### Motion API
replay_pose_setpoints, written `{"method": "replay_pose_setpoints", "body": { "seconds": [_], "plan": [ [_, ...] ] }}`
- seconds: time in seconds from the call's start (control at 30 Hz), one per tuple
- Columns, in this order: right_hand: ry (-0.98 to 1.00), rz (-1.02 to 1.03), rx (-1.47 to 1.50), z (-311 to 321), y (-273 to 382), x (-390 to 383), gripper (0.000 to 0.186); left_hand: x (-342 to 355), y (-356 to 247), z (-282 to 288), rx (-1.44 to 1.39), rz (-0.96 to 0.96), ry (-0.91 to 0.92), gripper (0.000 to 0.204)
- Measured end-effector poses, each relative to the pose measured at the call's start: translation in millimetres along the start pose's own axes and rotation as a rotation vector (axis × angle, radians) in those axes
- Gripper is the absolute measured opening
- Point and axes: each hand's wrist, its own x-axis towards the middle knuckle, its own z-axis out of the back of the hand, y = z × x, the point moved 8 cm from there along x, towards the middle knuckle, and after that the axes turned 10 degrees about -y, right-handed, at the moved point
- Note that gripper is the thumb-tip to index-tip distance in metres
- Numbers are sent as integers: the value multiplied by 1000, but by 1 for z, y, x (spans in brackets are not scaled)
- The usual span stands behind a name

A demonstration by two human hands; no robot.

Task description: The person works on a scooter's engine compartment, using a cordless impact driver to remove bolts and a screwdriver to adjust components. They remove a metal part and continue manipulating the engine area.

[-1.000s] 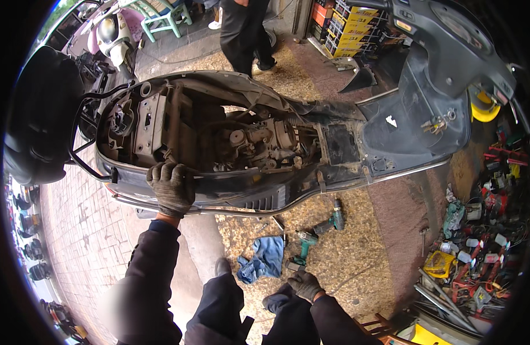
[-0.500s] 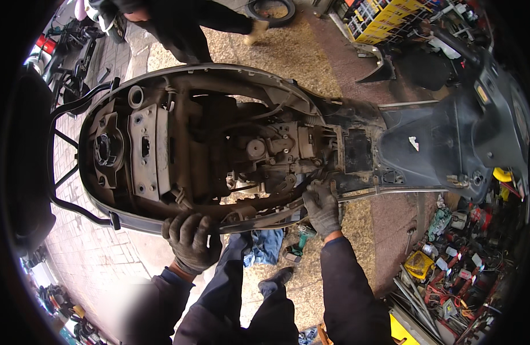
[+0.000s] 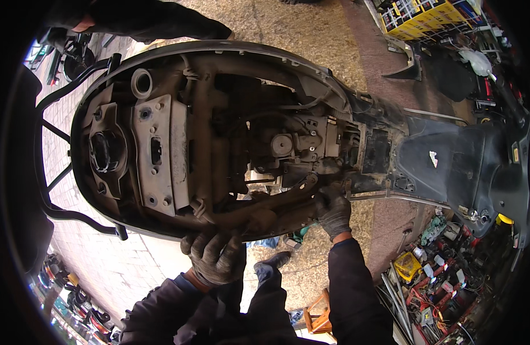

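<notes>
A dusty scooter body with its seat off (image 3: 179,155) lies across the view, its frame and engine (image 3: 296,144) showing through the opening. My left hand (image 3: 216,256), in a dark work glove, has its fingers curled over the near rim of the black body panel (image 3: 153,233). Farther right, my gloved right hand (image 3: 334,213) is closed round the same panel's near edge, close to the footboard. Its fingertips are partly hidden inside the opening.
Beyond the scooter stands another person in dark clothes (image 3: 156,20). A black rear rack (image 3: 52,132) sticks out at the left. Tools and parts (image 3: 443,282) crowd the lower right. Near my legs are a small wooden stool (image 3: 319,316) and a green power tool (image 3: 296,237).
The scooter body appears larger and nearer. My left hand has shifted right, its fingers now over the rim. The other person has moved left, toward the view's upper edge.
</notes>
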Motion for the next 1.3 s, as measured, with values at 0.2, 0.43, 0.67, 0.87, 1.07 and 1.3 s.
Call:
{"method": "replay_pose_setpoints", "body": {
  "seconds": [0.2, 0.43, 0.67, 0.87, 1.07, 1.3],
  "plan": [
    [436, 183, -23, -45, 76, 36, 36, -3, 2, 1, -32, 12, -44, 45],
    [916, 71, -250, -166, 65, 46, 46, -5, 3, -1, 26, 49, 20, 50],
    [856, 236, -137, -185, 57, 50, 45, -4, 2, -3, -5, 61, -40, 49],
    [945, -29, -238, -168, 56, 51, 41, -2, -1, -4, 65, 51, -35, 46],
    [874, 42, -278, -165, 68, 53, 39, -2, -4, -5, 55, 17, -10, 48],
    [897, 71, -3, -163, 69, 42, 36, -7, -3, -5, 68, -34, 80, 43]
  ]
}}
